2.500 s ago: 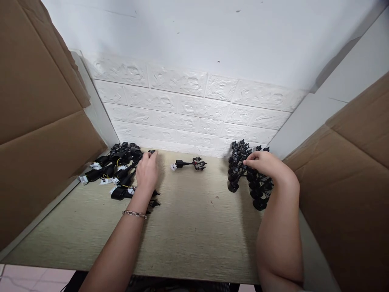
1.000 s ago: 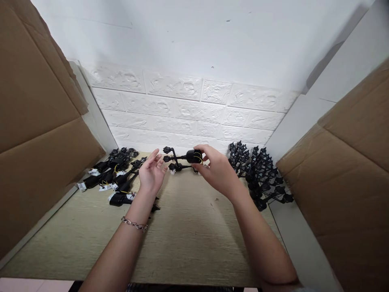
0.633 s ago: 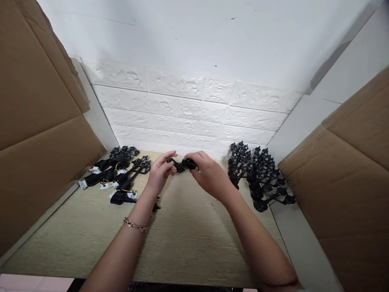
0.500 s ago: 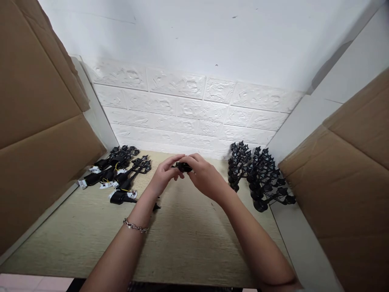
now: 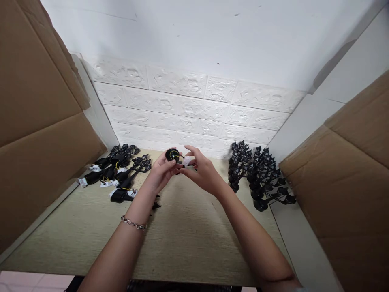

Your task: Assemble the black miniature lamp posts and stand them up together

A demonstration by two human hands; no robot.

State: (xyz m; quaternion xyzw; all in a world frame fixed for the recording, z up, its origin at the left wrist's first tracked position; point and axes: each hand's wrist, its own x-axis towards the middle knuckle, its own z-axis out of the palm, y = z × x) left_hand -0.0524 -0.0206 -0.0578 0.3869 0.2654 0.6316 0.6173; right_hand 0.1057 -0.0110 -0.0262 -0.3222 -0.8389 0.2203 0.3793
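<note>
My left hand (image 5: 161,171) is closed around a black piece with a round hollow end (image 5: 173,155), which faces me and shows a yellow wire inside. Close on its right, my right hand (image 5: 203,169) pinches a small white part (image 5: 186,161) between thumb and fingers. Whether a wire joins the white part to the black piece I cannot tell. The rest of the black piece is hidden behind my fingers. Left of my left forearm lies a black stemmed piece (image 5: 119,196) with a white part at its wide end.
Several similar black pieces (image 5: 121,174) with white parts and yellow wires lie at the left. Rows of black pieces with pointed ends (image 5: 267,174) stand at the right. Cardboard sheets (image 5: 39,121) flank the wooden table (image 5: 194,243), and a white brick-patterned wall (image 5: 191,97) closes the back.
The black piece has turned so its round hollow end faces me. My right hand has opened away from it slightly and now pinches the white part.
</note>
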